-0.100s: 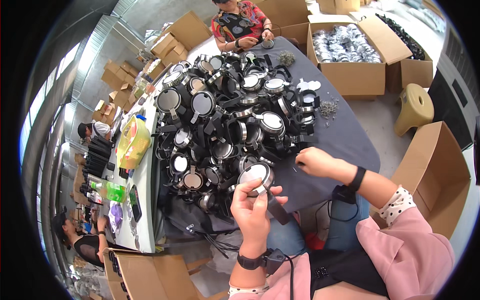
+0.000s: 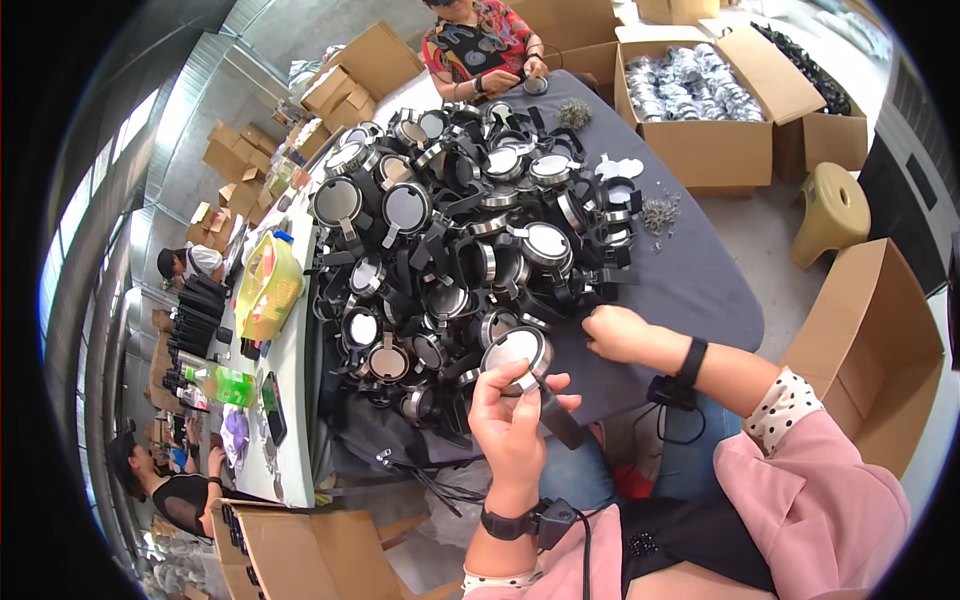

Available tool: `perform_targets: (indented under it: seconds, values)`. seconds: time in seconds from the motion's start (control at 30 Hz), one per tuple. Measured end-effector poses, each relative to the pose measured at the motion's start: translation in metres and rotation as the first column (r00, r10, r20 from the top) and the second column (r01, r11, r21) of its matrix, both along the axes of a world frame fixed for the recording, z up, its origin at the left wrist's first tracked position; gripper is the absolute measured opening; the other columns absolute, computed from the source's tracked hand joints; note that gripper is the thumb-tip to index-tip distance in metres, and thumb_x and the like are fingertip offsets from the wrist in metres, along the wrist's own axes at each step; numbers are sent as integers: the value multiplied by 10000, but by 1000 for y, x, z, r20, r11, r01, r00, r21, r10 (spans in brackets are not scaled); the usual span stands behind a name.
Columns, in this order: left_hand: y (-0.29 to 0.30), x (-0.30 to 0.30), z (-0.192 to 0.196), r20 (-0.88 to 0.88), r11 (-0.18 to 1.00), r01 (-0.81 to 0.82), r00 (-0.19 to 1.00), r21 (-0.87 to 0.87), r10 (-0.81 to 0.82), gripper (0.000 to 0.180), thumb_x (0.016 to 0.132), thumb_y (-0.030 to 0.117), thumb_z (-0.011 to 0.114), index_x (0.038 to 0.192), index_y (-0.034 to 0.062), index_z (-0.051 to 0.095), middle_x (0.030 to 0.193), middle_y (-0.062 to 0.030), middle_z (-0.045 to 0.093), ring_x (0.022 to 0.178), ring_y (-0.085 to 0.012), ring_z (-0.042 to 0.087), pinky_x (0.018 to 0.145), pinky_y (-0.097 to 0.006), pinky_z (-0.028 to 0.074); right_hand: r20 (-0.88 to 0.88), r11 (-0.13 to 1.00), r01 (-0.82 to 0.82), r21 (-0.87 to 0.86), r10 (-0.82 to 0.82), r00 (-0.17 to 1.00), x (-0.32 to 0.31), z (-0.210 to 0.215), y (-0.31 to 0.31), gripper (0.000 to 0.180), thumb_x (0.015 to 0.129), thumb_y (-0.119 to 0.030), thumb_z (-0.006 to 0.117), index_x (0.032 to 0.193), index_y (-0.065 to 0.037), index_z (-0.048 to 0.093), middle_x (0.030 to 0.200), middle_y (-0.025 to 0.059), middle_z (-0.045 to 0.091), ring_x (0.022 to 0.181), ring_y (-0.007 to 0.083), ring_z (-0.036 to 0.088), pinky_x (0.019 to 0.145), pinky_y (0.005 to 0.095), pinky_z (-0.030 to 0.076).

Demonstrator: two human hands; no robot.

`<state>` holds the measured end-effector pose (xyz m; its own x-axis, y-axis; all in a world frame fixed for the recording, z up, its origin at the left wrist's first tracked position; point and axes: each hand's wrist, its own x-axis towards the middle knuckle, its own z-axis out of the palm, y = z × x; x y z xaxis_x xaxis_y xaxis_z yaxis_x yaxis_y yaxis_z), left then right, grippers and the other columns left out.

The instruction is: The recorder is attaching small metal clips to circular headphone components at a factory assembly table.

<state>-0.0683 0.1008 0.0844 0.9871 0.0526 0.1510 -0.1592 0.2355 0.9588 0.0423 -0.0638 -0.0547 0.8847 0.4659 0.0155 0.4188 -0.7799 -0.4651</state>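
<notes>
Dozens of round black-rimmed mirror pieces with straps (image 2: 450,230) lie heaped on the dark grey surface (image 2: 690,290), filling its left and far parts. At the near edge of the heap, the left hand (image 2: 515,425) is clamped on one round silver-faced mirror piece with a black handle (image 2: 518,352), fingers curled about its rim and thumb along the handle, which slants down to the right. The right hand (image 2: 615,333) rests just right of it on the surface, fingers drawn together at the edge of the heap; whether it pinches anything I cannot tell. To the far right stands an open cardboard box of wrapped parts (image 2: 690,95). A yellow mesh bag (image 2: 268,285) sits on the white side surface (image 2: 290,430) to the left. Another person in a red patterned top (image 2: 480,45) works at the far end.
</notes>
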Motion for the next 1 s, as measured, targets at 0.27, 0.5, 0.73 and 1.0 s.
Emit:
perform_targets:
  seconds: [0.27, 0.5, 0.73, 1.0]
  values:
    - [10, 0, -8, -7, 915, 246, 965, -319, -262, 306, 876, 92, 516, 1164, -5, 477, 937, -264, 648, 691, -274, 690, 609, -321, 586, -120, 978, -70, -197, 46, 992, 6, 5, 10, 105, 728, -52, 624, 809, -14, 677, 832, 188, 670, 826, 342, 668, 718, 414, 544]
    - [2, -8, -2, 33, 670, 375, 885, -641, -464, 331, 877, 86, 481, 1200, 13, 468, 932, -312, 641, 618, -247, 674, 577, -303, 571, -102, 994, -10, -106, -1, 995, -3, 2, -16, 137, 691, -30, 618, 807, 0, 685, 796, 181, 676, 793, 339, 671, 709, 400, 541]
    - [-6, -18, 7, 82, 651, 446, 857, -614, -509, 336, 853, 51, 462, 1186, 12, 456, 962, -323, 631, 650, -264, 680, 605, -337, 579, -512, 521, 391, 759, 106, 852, -25, 45, -78, 74, 821, -34, 627, 881, 3, 608, 780, 45, 625, 650, 90, 585, 560, 245, 475]
    - [-23, -25, 22, 34, 848, 394, 912, -355, -409, 282, 870, 41, 526, 1143, 0, 471, 1052, -194, 597, 880, -285, 674, 661, -380, 612, 336, 565, -380, 732, 186, 923, -97, 183, -72, 198, 772, 48, 641, 944, -48, 654, 880, 89, 601, 755, 245, 601, 670, 313, 475]
